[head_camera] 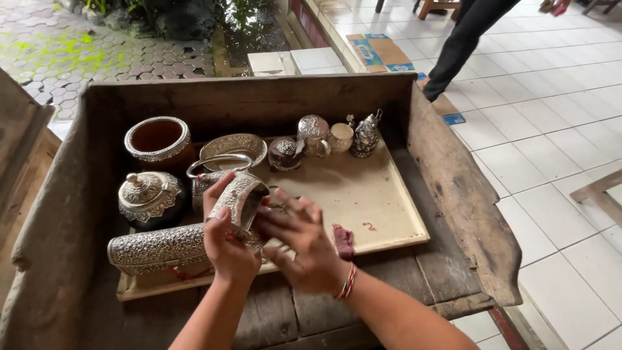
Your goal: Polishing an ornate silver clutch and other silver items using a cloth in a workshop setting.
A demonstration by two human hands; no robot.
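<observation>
My left hand [227, 243] grips an embossed silver cup-like piece [241, 198], tilted on its side above a pale board [363, 194]. My right hand [301, 243] presses against the piece's open end, fingers spread and blurred; whether it holds a cloth I cannot tell. A long embossed silver cylinder [159, 247] lies on the board just left of my left hand. A small reddish rag [343, 240] rests on the board right of my right wrist.
The board sits inside a worn wooden box [453, 194]. On it stand a silver-rimmed round pot [159, 142], a lidded silver jar [149, 198], an oval silver dish [233, 148] and several small silver vessels [337, 137]. A person's dark-trousered leg [460, 45] crosses the white tiled floor at the back right.
</observation>
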